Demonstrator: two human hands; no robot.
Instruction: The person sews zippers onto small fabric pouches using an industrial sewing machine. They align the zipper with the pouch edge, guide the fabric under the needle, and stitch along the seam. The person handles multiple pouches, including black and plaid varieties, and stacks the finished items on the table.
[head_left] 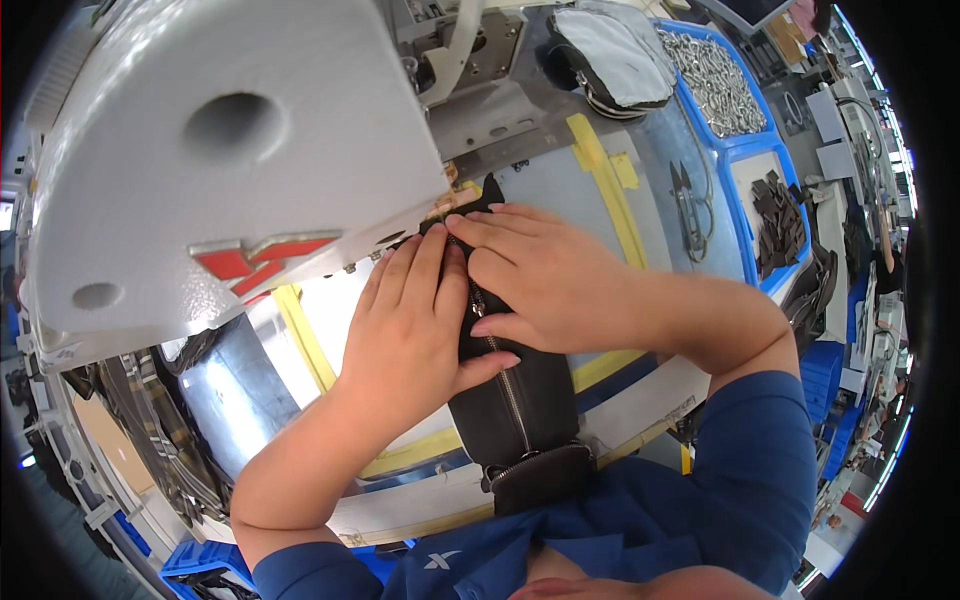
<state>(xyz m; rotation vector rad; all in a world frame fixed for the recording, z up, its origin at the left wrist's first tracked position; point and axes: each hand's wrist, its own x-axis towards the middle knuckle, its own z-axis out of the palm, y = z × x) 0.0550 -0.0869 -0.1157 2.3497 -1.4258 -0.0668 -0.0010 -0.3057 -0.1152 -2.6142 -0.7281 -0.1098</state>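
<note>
Left hand (405,330) and right hand (540,275) lie flat, unclenched, on the cloth (550,400) (zip (513,400) between), likely steadying it by the machine (250,180)

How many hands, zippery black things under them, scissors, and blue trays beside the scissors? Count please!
Bare left hand and bare right hand: 2
Black zippered fabric piece: 1
Dark metal scissors: 1
Upper blue plastic tray and lower blue tray: 2
Total: 6

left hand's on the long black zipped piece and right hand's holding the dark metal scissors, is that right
No, the dark metal scissors lie unheld; the head view shows the right hand on the long black zipped piece, like the left hand.
</note>
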